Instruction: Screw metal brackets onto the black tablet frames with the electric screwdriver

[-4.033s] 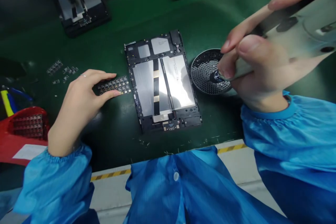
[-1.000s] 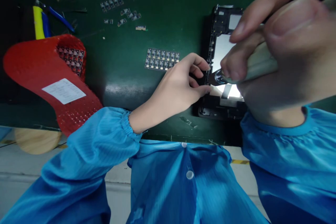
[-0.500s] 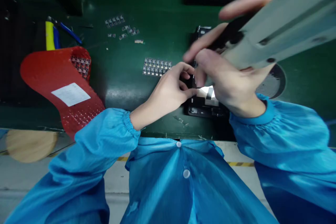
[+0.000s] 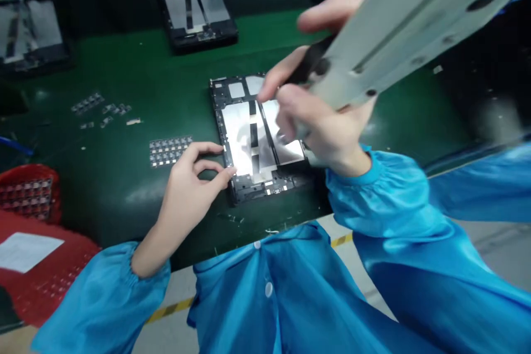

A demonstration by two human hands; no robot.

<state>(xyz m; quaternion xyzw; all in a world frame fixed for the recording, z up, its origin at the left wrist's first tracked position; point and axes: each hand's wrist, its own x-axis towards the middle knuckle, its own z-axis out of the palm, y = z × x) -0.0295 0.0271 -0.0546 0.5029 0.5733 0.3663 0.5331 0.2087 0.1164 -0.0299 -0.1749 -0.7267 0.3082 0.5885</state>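
Note:
An opened tablet (image 4: 238, 135) with a black frame, silvery plates and dark ribbon strips lies on the green bench. My left hand (image 4: 186, 182) grips its left edge with thumb and fingertips, the fingers curved. Over the tablet's right side, my right hand (image 4: 327, 124) is wrapped round a large pale grey hand tool (image 4: 398, 33) with screw holes and a black part under the fingers. Its working tip is hidden behind my hand, so I cannot tell whether it touches the tablet. Left of my left hand lies a panel of small circuit boards (image 4: 164, 149).
More opened tablets (image 4: 199, 5) stand along the back. Small loose boards (image 4: 110, 109) are scattered at left. A red bubble-wrap bag (image 4: 62, 246) with a white label holds more boards at lower left. Another blue sleeve (image 4: 489, 182) shows at far right.
The view has swung to the right, so the bench things appear further left. The grey tool and my right hand sit further from the tablet's left side, uncovering more of its plates.

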